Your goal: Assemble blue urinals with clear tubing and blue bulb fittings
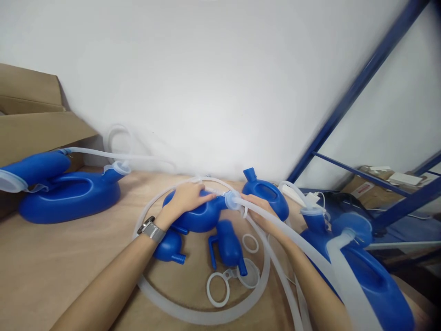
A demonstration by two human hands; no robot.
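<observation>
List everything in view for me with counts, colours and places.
Handled bottles: four, blue; left, middle, back right, right foreground.
Smaller spouted vessels: at least three, blue; left, and two below the middle bottle.
Tubes: several, count unclear, translucent white; left, centre, right.
Neck caps: at least three, translucent; left, middle, right bottles.
Loose ring: one, white; centre right.
Ringed lid: one, clear and white; front centre.
Large carton: one, brown; left.
Table: one, tan; below.
Wall: one, white; behind.
Frame: one, blue; right.
Clutter: uncounted, mixed; far right.
Watch: one, silver; left wrist.
Left grip: one; on middle bottle.
Right grip: one; near its neck.
</observation>
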